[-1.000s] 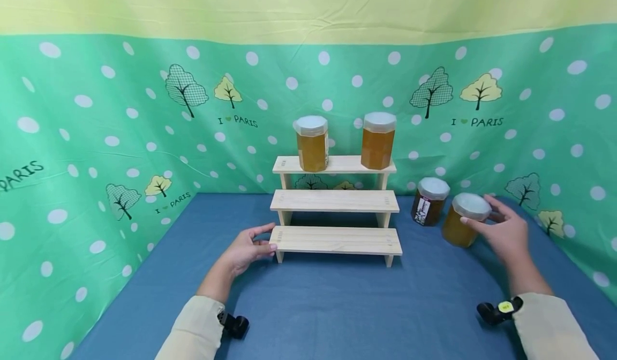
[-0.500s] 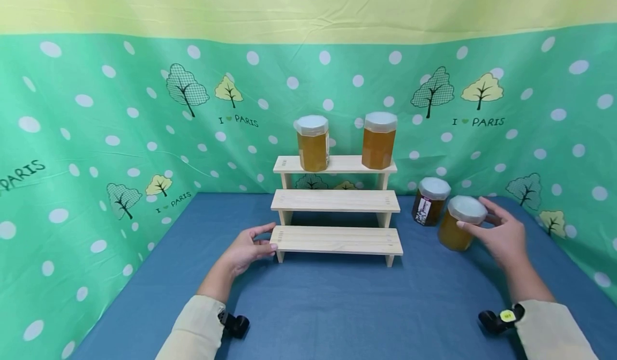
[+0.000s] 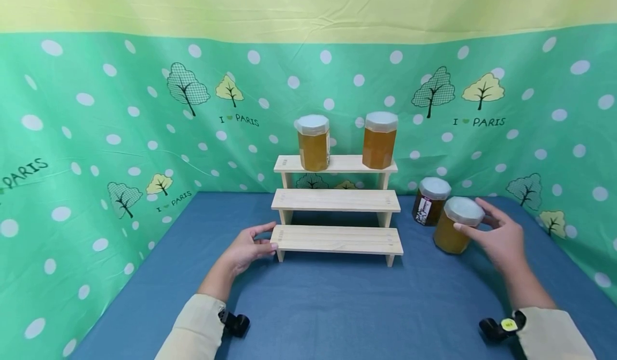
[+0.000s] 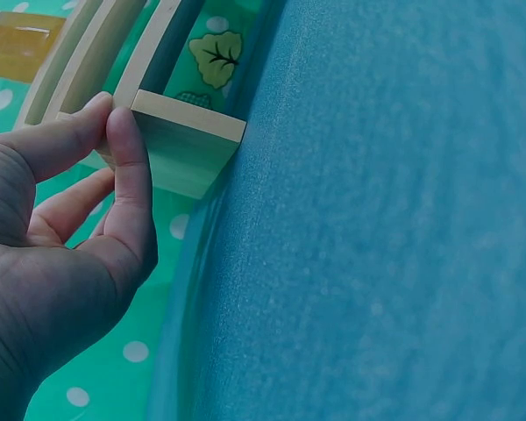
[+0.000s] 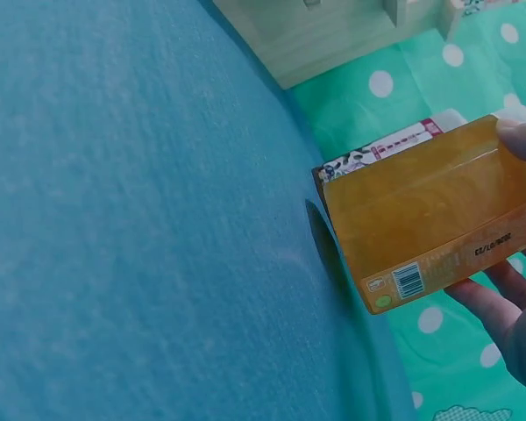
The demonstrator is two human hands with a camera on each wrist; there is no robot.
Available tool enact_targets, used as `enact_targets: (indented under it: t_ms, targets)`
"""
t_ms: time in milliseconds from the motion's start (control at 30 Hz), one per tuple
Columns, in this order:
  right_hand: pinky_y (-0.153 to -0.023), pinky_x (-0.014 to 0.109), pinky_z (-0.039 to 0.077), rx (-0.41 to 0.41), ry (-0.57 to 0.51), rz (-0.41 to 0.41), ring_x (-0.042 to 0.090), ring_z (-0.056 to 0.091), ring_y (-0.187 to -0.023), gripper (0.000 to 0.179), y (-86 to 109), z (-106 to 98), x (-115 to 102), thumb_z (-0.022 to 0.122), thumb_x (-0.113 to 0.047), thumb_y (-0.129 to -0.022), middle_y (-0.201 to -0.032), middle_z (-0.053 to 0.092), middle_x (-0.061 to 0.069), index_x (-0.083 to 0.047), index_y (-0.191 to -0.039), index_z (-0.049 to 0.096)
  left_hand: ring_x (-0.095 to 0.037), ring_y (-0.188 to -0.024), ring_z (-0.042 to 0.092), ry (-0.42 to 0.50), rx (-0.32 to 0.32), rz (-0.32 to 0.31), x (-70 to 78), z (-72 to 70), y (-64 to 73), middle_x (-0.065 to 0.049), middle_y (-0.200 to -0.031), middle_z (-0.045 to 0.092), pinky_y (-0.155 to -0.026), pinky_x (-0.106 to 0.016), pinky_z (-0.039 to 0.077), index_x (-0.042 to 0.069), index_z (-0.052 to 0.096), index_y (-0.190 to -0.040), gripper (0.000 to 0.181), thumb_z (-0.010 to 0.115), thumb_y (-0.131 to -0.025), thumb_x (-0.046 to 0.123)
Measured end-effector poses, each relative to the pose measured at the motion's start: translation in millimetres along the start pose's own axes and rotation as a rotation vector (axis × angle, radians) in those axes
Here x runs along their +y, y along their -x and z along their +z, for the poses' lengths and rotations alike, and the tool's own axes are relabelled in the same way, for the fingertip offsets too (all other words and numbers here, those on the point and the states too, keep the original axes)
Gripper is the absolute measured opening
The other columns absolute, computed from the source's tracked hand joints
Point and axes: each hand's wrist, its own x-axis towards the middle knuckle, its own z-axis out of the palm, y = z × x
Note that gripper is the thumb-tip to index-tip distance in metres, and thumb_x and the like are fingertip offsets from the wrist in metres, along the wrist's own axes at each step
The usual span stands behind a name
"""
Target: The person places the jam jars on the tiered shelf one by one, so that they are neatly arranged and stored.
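A three-tier wooden display stand (image 3: 337, 238) rises in the middle of the head view. My left hand (image 3: 245, 252) pinches the left end of its lowest step, thumb in front; the left wrist view shows thumb and fingertips at the step's corner (image 4: 188, 114). To the right of the stand, my right hand (image 3: 503, 242) holds a jar of amber honey (image 3: 450, 237) near its white lid, thumb on one side and fingers on the other. In the right wrist view this jar (image 5: 434, 215) tilts, its base close over the cloth with a shadow beneath. The lid is partly hidden there.
Just behind the held jar stands a darker jar (image 3: 428, 209) with a white label. Two honey jars, one on the left (image 3: 314, 151) and one on the right (image 3: 380, 148), occupy the top step. Blue cloth (image 3: 337, 312) covers the table; a green printed curtain (image 3: 144, 81) hangs behind.
My right hand has brought the honey jar slightly left and toward me, beside the darker jar. My left hand keeps its hold on the stand.
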Motion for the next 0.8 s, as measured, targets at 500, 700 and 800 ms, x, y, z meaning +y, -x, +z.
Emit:
enact_targets:
  t_ms: [500,700,800]
  targets:
    - [-0.065,0.008,0.043,0.008,-0.017,-0.081,-0.006,0.047,-0.098,0.078,10.1,0.5,-13.6,0.083,-0.033,-0.078,-0.126,0.058,0.01,-0.019,-0.147,0.047,-0.02,-0.087,0.065,0.0,-0.013,0.005,0.5,0.3,0.5,-0.023,-0.122,0.058,-0.082,-0.038,0.056,0.006,0.042,-0.148,0.067,0.069,-0.087,-0.003]
    - [-0.065,0.007,0.043,0.008,-0.034,-0.107,-0.007,0.046,-0.097,0.078,14.7,1.9,-21.0,0.084,-0.031,-0.078,-0.127,0.057,0.009,-0.016,-0.146,0.048,-0.02,-0.086,0.065,0.004,-0.011,0.005,0.3,0.1,0.3,-0.023,-0.121,0.058,-0.082,-0.038,0.056,0.006,0.043,-0.147,0.067,0.069,-0.087,-0.004]
    - [-0.065,0.007,0.043,0.008,-0.041,-0.121,-0.006,0.046,-0.098,0.077,16.4,3.4,-24.2,0.084,-0.029,-0.078,-0.13,0.056,0.012,-0.015,-0.145,0.049,-0.02,-0.086,0.065,0.005,-0.012,0.003,0.2,-0.2,0.2,-0.023,-0.121,0.058,-0.082,-0.037,0.056,0.006,0.043,-0.147,0.067,0.069,-0.087,-0.003]
